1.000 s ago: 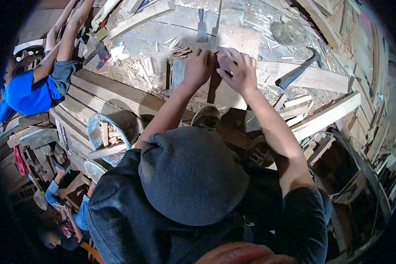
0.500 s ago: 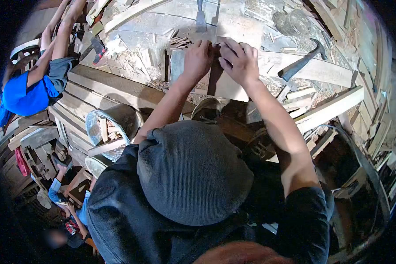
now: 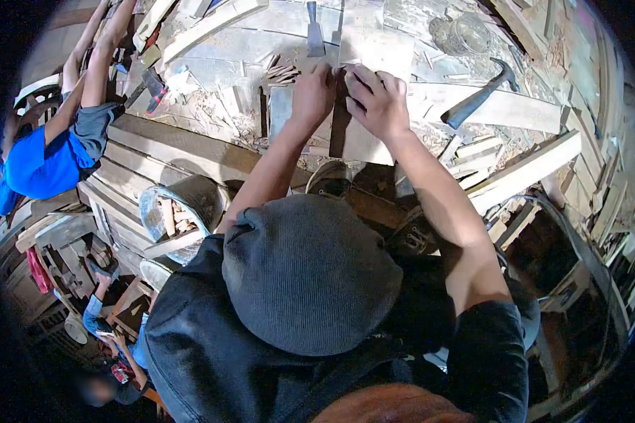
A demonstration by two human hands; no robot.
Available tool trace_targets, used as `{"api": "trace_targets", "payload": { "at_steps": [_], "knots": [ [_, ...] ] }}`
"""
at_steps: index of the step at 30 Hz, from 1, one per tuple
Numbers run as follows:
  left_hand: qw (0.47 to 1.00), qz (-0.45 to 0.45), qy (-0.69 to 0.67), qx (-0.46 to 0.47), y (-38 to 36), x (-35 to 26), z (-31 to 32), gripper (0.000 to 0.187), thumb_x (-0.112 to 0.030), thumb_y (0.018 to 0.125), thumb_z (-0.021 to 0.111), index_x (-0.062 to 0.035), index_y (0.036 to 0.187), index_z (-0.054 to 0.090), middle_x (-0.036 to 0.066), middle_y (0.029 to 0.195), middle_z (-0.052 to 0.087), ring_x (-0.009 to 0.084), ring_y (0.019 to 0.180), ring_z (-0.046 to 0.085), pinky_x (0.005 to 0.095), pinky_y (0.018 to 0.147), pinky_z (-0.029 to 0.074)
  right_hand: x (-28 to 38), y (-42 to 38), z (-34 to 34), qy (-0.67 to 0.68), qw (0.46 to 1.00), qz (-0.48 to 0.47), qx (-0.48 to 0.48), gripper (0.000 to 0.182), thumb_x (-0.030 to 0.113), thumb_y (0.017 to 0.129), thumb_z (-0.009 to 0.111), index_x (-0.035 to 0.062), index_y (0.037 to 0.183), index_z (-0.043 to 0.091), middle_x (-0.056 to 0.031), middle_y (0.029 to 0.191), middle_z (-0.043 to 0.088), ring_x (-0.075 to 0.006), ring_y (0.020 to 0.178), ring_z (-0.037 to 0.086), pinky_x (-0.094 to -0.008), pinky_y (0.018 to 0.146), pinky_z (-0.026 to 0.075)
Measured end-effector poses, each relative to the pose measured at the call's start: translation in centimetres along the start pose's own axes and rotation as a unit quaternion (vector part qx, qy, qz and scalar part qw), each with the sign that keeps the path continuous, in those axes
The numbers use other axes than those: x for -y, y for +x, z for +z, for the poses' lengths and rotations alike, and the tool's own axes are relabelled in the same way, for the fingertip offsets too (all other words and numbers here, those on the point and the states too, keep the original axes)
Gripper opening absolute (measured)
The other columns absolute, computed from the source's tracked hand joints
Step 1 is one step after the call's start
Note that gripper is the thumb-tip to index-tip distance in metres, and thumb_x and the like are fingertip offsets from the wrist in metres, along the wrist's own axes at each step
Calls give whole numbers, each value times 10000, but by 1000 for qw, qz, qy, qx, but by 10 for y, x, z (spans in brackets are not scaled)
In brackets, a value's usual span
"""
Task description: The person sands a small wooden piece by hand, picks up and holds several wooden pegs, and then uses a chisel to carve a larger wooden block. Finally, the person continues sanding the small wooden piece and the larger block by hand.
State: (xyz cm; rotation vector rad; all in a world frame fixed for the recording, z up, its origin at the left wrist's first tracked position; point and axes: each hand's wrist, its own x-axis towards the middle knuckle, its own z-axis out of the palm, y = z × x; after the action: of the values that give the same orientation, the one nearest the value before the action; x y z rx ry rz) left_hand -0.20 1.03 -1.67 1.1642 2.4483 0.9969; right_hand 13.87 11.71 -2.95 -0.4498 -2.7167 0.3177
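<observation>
Slim brown sticks (image 3: pixel 282 73) loosely piled near left hand (image 3: pixel 313 93), right hand (image 3: pixel 378 101) alongside, fingers of both bent, grip unclear.

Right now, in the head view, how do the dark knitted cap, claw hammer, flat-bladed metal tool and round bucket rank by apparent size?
1. Dark knitted cap
2. Round bucket
3. Claw hammer
4. Flat-bladed metal tool

Head view: close above cap (image 3: pixel 312 275), facing down.
</observation>
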Motion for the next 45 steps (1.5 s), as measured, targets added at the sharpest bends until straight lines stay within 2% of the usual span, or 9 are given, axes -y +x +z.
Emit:
{"api": "trace_targets", "payload": {
  "at_steps": [5, 14, 25, 29, 32, 33, 36, 41, 45],
  "knots": [
    [1000, 17, 1, 14, -9, 12, 2, 135, -108, 933, 561, 23, 904, 576, 286, 838, 588, 498, 844, 565, 518, 704, 454, 0, 3, -5, 31, 999, 2, -5, 395, 366, 824, 684, 243, 1198, 663, 60, 1323, 548, -215, 1084, 489, -409, 938, 397],
    [1000, 9, 0, 8, -5, 4, 1, 141, -126, 921, 582, 14, 924, 600, 271, 851, 615, 479, 845, 585, 512, 703, 459, 0, 1, -6, 18, 999, 12, 34, 409, 381, 872, 627, 224, 1249, 640, 53, 1372, 508, -212, 1077, 501, -424, 959, 401],
    [1000, -12, 15, 18, -7, 4, 3, 155, -135, 913, 584, 14, 883, 553, 275, 810, 589, 478, 807, 579, 521, 690, 452, 1, 3, -8, 34, 999, 4, 17, 436, 325, 805, 709, 214, 1224, 664, 19, 1352, 548, -242, 1059, 516, -421, 902, 399],
    [1000, -1, 11, 8, -7, 7, 4, 136, -114, 904, 584, 18, 872, 575, 267, 841, 599, 469, 810, 591, 513, 690, 459, 0, 4, -9, 35, 999, 3, 25, 442, 323, 806, 706, 214, 1232, 658, 25, 1353, 542, -243, 1050, 519, -423, 897, 404],
    [996, 57, -27, -62, 4, 6, 9, 173, -134, 917, 611, 6, 825, 565, 260, 766, 594, 492, 692, 568, 549, 612, 435, 3, 3, -10, 20, 999, 8, 41, 448, 335, 825, 684, 217, 1256, 644, 32, 1352, 533, -235, 1068, 513, -419, 918, 401],
    [1000, -11, 6, 6, 0, 3, 5, 190, -161, 957, 556, 14, 900, 603, 269, 884, 616, 465, 853, 598, 512, 701, 462, 5, 3, -11, 17, 999, 13, 44, 427, 345, 838, 668, 213, 1244, 651, 29, 1349, 532, -232, 1080, 512, -419, 941, 398],
    [998, -20, 42, 33, -10, 4, 4, 225, -188, 978, 542, 15, 898, 600, 272, 866, 614, 477, 841, 591, 518, 699, 461, 0, 3, -9, 32, 998, 14, 49, 429, 350, 841, 668, 221, 1250, 646, 22, 1341, 535, -233, 1092, 508, -426, 949, 403],
    [998, 16, -6, -54, 6, 8, 12, 235, -192, 924, 618, -9, 783, 571, 247, 740, 603, 488, 708, 586, 537, 619, 456, 2, 3, -9, -1, 999, 6, 53, 483, 361, 848, 666, 223, 1308, 612, 25, 1351, 531, -241, 1107, 502, -427, 925, 398],
    [1000, 24, 6, -13, -5, 12, 8, 182, -155, 898, 611, 8, 822, 579, 270, 788, 606, 485, 775, 589, 538, 677, 461, 3, 6, -15, 14, 998, 8, 55, 433, 364, 862, 652, 209, 1265, 634, 16, 1349, 529, -228, 1092, 518, -422, 949, 396]
  ]
}}
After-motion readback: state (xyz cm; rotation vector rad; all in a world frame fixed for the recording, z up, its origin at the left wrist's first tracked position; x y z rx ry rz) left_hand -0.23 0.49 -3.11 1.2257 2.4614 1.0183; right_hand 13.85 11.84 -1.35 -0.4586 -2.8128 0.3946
